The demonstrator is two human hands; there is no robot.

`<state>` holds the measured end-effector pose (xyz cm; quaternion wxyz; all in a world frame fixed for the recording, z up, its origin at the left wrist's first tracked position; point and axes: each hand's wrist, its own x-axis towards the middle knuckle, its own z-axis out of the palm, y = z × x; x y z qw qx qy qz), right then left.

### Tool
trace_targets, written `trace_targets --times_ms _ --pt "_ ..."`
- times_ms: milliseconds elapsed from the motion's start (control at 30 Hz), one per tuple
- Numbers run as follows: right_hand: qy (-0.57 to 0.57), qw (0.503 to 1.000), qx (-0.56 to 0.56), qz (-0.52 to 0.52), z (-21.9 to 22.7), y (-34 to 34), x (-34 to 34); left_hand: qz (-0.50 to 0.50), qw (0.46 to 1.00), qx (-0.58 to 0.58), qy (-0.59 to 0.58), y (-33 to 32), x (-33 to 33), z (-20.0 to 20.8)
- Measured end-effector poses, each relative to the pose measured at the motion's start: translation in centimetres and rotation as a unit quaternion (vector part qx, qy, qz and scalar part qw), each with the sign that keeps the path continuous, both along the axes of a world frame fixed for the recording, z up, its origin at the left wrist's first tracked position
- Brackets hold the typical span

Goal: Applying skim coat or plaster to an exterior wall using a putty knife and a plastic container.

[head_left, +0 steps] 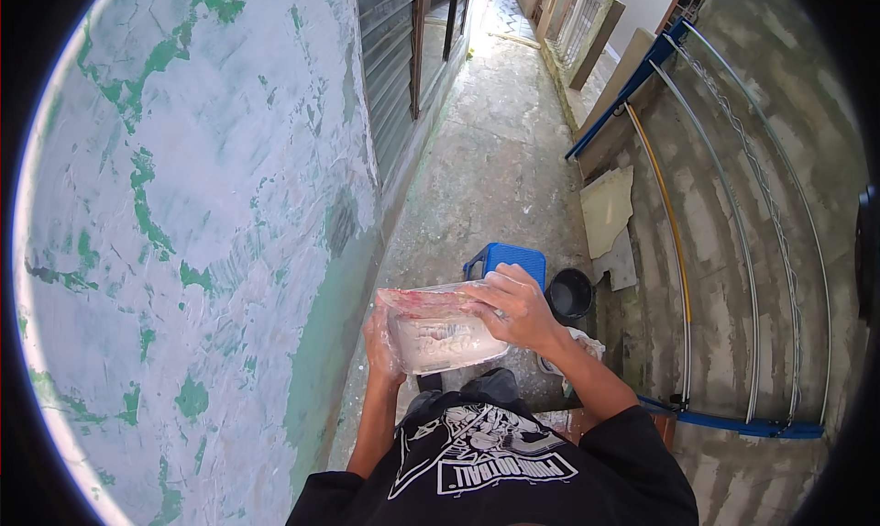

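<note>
My left hand (381, 347) grips the left side of a translucent plastic tub (440, 365), tilted in front of my chest. White paste (445, 338) coats the tub's inside. Along its far edge lies a reddish flat piece (417, 298) smeared with white; I cannot tell whether it is a spreader or part of the tub. My right hand (518, 310) is closed at the right end of that edge, fingers bent over the piece. Close on my left stands a wall (247, 205) with patchy white over green.
On the concrete floor ahead are a blue plastic stool (515, 258) and a black bucket (569, 294). Broken boards (607, 214) lean at the right wall, beside a blue frame (752, 427) with long poles. A louvred window (385, 58) is set farther along the left wall.
</note>
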<state>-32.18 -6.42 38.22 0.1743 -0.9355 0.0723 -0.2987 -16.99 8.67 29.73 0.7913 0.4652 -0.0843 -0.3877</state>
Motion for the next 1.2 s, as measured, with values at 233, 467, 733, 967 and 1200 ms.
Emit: trace_targets --times_ms 233,467,733,967,1200 --pt "-0.019 0.994 0.015 0.102 -0.6 0.5 -0.3 -0.012 0.999 0.037 0.027 0.9 1.0 0.1" --pt "-0.038 0.999 -0.034 0.016 -0.7 0.6 -0.5 -0.01 1.0 0.022 -0.016 0.9 0.5 0.6" --pt "-0.056 0.998 0.014 0.011 -0.1 -0.3 -0.9 -0.037 0.991 0.033 -0.124 1.3 0.4 -0.6" --pt "-0.054 0.998 -0.012 0.041 -1.3 0.8 -0.8 0.013 0.997 0.017 -0.073 0.5 0.4 0.1" --pt "-0.066 0.996 -0.062 -0.02 -0.1 -0.7 -0.8 -0.055 0.998 0.021 -0.031 1.0 -0.4 2.0"
